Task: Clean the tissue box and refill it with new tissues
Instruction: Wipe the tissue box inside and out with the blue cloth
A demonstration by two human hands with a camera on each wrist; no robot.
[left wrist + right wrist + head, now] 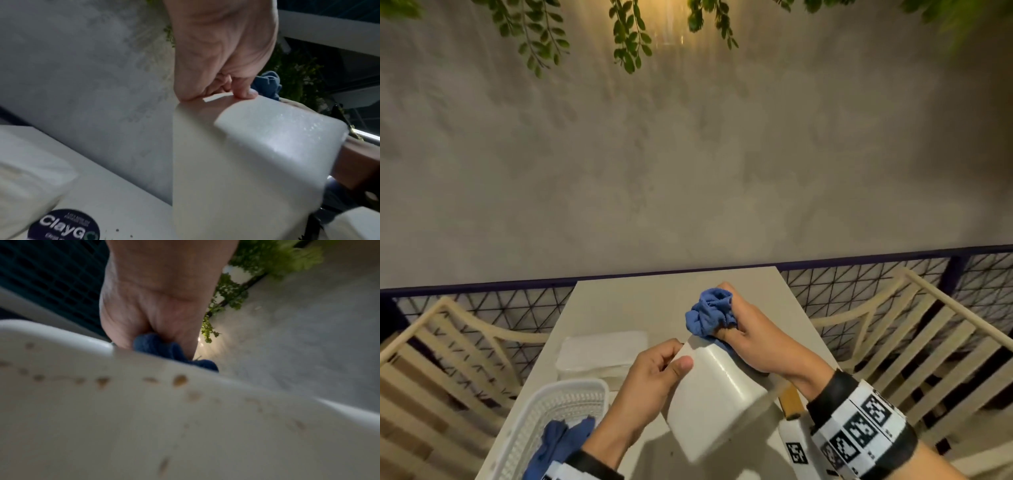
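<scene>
A white tissue box (pixel 714 397) is tilted above the table, and my left hand (pixel 654 373) grips its far left corner with the thumb on its top face. In the left wrist view the fingers (pixel 244 92) curl over the box (pixel 246 146) edge. My right hand (pixel 750 337) clutches a bunched blue cloth (pixel 710 313) against the box's far end. The right wrist view shows the box (pixel 144 418) face with several brown spots, and the cloth (pixel 164 348) in my fist (pixel 156 305). A stack of white tissues (pixel 602 354) lies to the left on the table.
A white plastic basket (pixel 544 421) with another blue cloth (pixel 561 442) sits at the table's near left. A wooden lid piece (pixel 789 401) lies under my right wrist. Cream slatted chairs (pixel 448 359) flank the white table (pixel 640 301); a dark mesh railing (pixel 859 284) and grey wall lie beyond.
</scene>
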